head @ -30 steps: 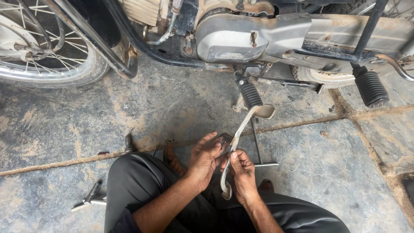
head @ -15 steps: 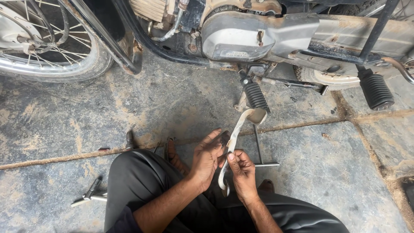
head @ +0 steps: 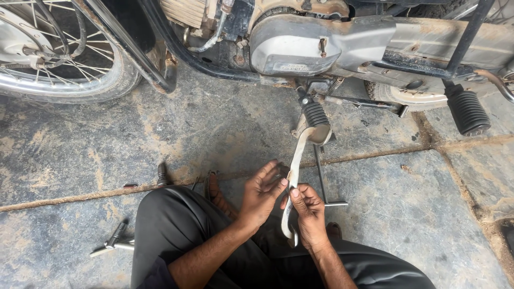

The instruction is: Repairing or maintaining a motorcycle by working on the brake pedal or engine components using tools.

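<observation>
I crouch beside a motorcycle (head: 321, 43) on a stone floor. My right hand (head: 308, 214) grips the lower part of a long curved silver metal lever (head: 295, 166), whose wide upper end rises toward the ribbed black footpeg (head: 316, 113). My left hand (head: 261, 192) is beside it with fingers spread, its fingertips touching the lever's middle. My knees in black trousers frame the bottom of the view.
The front wheel (head: 59, 59) stands at the upper left. A second black footpeg (head: 468, 111) is on the right. A T-shaped metal tool (head: 115, 241) lies at the lower left, a thin T-handle rod (head: 324, 182) by the lever, and a small dark part (head: 162, 174) near my knee.
The view has shifted slightly, so the motorcycle sits a little lower in it. My hands hold the lever much as before, with the left fingers spread a bit wider.
</observation>
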